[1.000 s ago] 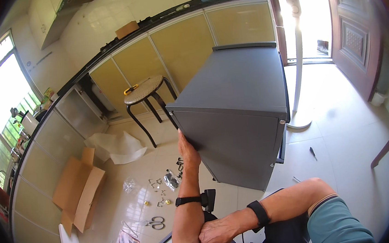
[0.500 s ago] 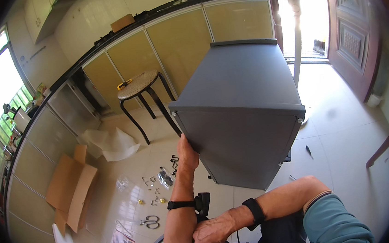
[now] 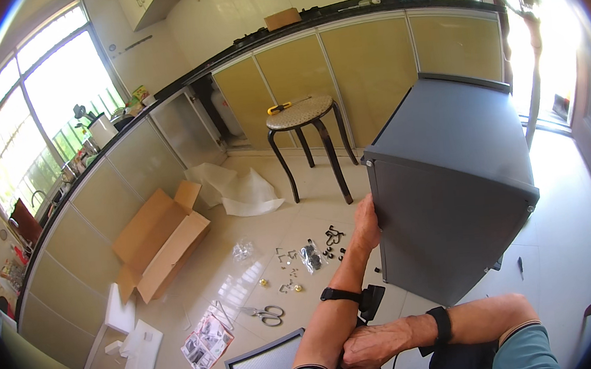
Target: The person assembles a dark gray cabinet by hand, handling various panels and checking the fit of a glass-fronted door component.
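Observation:
A dark grey box-shaped cabinet [image 3: 446, 220] stands tilted on the floor in front of me. My left hand [image 3: 366, 224] is against its left side edge; the fingers are partly hidden there. Across my body lies my right forearm, and my right hand [image 3: 376, 346] is closed with curled fingers beside my left elbow; its fingertips are hidden. Left of the cabinet, the floor holds black hooks [image 3: 334, 236], a clear bag of dark parts [image 3: 310, 257], small metal brackets [image 3: 284, 256], scissors [image 3: 270, 315] and a printed sheet [image 3: 207, 345].
A black-framed panel [image 3: 265, 363] lies near my left elbow. An opened cardboard box [image 3: 163, 242] and white foam sheeting [image 3: 240, 189] are farther left. Behind stands a stool [image 3: 301, 114] with a yellow utility knife [image 3: 279, 108] on it. A screwdriver [image 3: 521, 268] lies right of the cabinet.
My view has swung left, so the whole scene sits farther right and more of the window shows. My left hand stays at the cabinet's edge; my right hand stays by the left elbow.

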Tool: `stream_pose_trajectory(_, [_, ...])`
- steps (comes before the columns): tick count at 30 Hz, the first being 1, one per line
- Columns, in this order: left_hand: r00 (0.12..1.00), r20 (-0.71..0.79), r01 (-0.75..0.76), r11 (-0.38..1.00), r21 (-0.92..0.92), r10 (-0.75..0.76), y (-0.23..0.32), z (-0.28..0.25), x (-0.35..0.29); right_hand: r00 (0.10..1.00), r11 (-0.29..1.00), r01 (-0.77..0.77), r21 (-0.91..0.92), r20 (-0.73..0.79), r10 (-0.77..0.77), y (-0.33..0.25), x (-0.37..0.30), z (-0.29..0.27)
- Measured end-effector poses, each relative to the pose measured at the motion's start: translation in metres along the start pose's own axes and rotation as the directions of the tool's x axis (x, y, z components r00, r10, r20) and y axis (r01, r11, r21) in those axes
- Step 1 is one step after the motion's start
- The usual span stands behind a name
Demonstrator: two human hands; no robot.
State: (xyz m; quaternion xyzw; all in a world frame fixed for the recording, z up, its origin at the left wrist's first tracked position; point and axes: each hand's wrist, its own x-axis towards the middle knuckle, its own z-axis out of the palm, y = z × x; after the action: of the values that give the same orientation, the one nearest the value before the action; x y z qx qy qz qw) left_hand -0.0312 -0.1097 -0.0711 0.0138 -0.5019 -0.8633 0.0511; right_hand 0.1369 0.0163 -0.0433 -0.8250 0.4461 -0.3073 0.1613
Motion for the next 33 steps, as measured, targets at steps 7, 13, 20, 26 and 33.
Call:
stream_pose_trajectory(7, [1.0, 0.006, -0.028, 0.999, -0.02, 0.028, 0.0, -0.002, 0.002, 0.993, 0.998, -0.049, -0.044, 0.102, 0.053, 0.012, -0.005, 0.015])
stream_pose_trajectory(13, [0.997, 0.031, -0.071, 0.997, 0.013, 0.071, -0.003, -0.006, 0.002, 0.989, 0.996, -0.062, -0.065, 0.132, 0.071, 0.017, -0.005, 0.023])
stream_pose_trajectory(20, [0.998, -0.025, -0.052, 0.998, -0.023, 0.051, -0.002, 0.002, 0.001, 0.993, 0.996, -0.062, -0.059, 0.096, 0.067, 0.015, -0.01, 0.024])
stream_pose_trajectory(26, [0.991, -0.022, -0.131, 0.99, -0.047, 0.13, 0.0, 0.002, 0.002, 0.998, 0.999, 0.028, -0.035, -0.053, -0.03, 0.02, -0.007, 0.028])
stream_pose_trajectory(33, [0.995, -0.001, -0.104, 0.994, -0.031, 0.104, 0.002, 0.006, -0.001, 1.0, 0.998, -0.026, -0.057, -0.015, 0.026, 0.018, -0.009, 0.028])
